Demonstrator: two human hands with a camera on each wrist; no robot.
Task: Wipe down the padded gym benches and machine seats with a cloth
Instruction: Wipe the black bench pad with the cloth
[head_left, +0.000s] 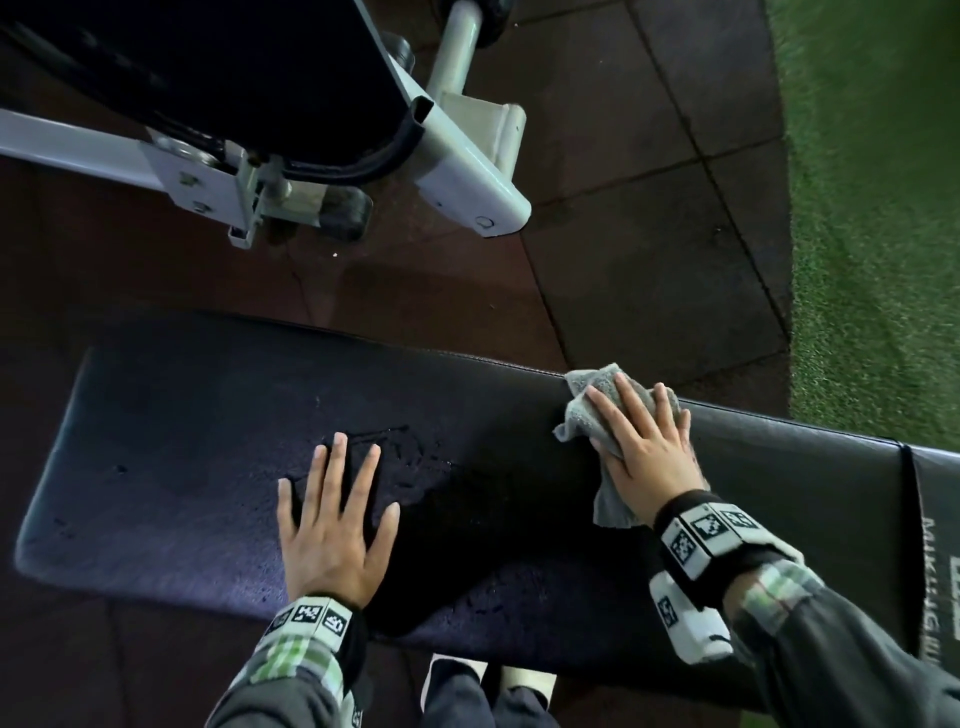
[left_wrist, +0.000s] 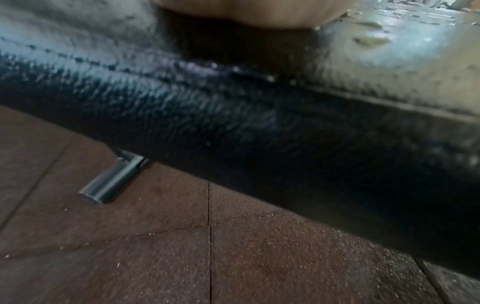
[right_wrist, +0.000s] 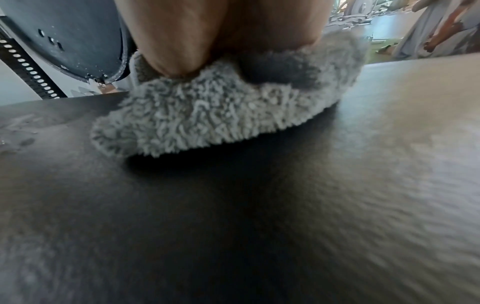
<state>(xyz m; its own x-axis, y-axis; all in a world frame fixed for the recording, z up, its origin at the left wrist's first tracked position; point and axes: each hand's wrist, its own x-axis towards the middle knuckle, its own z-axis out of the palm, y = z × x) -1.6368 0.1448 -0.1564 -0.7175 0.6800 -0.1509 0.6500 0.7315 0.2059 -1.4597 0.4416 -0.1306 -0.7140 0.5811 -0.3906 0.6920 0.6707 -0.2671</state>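
Note:
A black padded bench (head_left: 171, 467) runs across the lower half of the head view, with wet streaks near its middle. My left hand (head_left: 332, 519) lies flat on the pad, fingers straight and spread. My right hand (head_left: 644, 441) presses a grey fluffy cloth (head_left: 582, 410) flat onto the pad near its far edge, fingers straight. In the right wrist view the cloth (right_wrist: 207, 115) is squashed under my palm on the dark pad (right_wrist: 233, 226). The left wrist view shows the bench's stitched side edge (left_wrist: 233, 115) close up.
Another machine with a black pad (head_left: 208, 78) and a grey metal frame (head_left: 467, 171) stands just beyond the bench. Dark rubber floor tiles (head_left: 623, 234) lie between them, and green turf (head_left: 872, 208) runs along the right. A metal bench foot (left_wrist: 111, 181) sits on the floor.

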